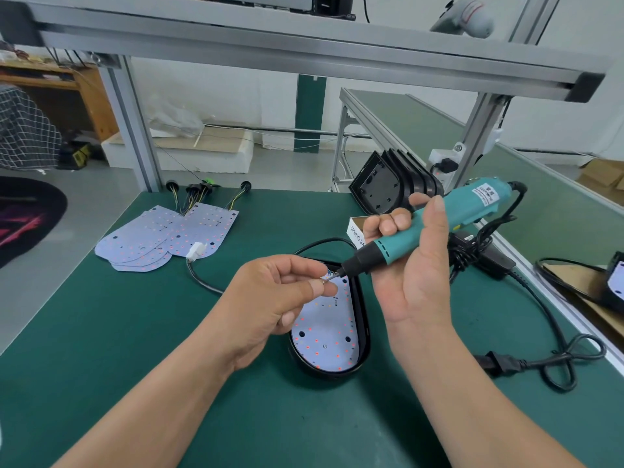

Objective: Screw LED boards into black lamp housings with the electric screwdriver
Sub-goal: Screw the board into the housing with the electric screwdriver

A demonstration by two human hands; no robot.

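A black lamp housing (364, 319) lies on the green mat in front of me, with a white LED board (324, 336) seated inside it. My right hand (418, 265) grips a teal electric screwdriver (435, 224), held slanted with its black tip pointing down-left over the housing's far end. My left hand (273, 295) pinches a small screw (326, 281) between thumb and forefinger right at the screwdriver's bit. The bit tip and the screw meet just above the board.
A fanned pile of spare LED boards (162, 238) with wire leads lies at the back left. Several empty black housings (395, 187) stand stacked at the back right, beside a small white box (354, 231). Black power cables (540, 359) coil at the right.
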